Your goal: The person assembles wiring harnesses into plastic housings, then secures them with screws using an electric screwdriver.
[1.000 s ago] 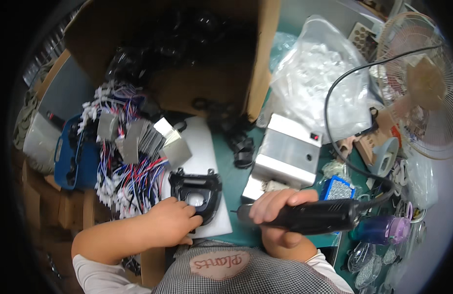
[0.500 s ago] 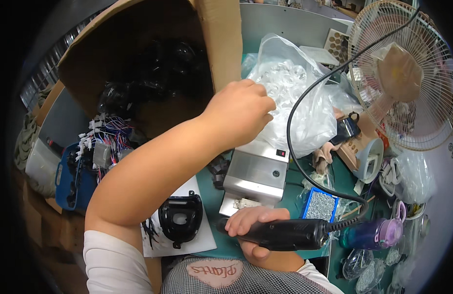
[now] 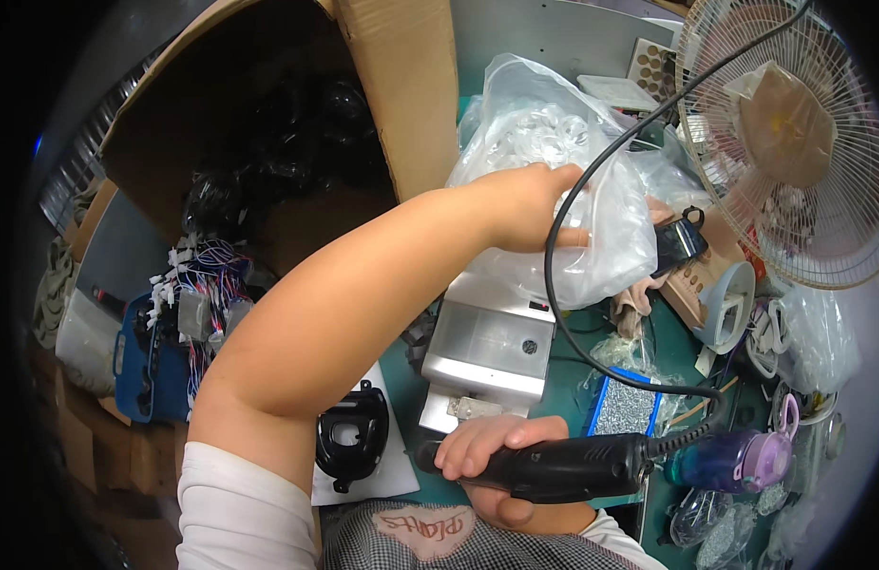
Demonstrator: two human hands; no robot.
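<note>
My left hand reaches across into a clear plastic bag full of transparent round plastic parts. Its thumb and fingers are spread apart, their tips among the parts and partly hidden. My right hand is wrapped round a black corded electric screwdriver, held level near my body with its tip pointing left. Just beyond it stands a silver metal box with a small switch. Left of that box, partly behind my left arm, a glossy black plastic housing lies on a white board.
A large cardboard box holds black bagged parts at the left. Wire bundles lie beside a blue bin. At right are a blue tray of small metal pieces, a purple-lidded bottle, a fan and the hanging screwdriver cable.
My left hand has moved right and deeper into the bag, its closed fingers now spread. The right hand still holds the electric screwdriver in nearly the same spot. The view has shifted slightly.
</note>
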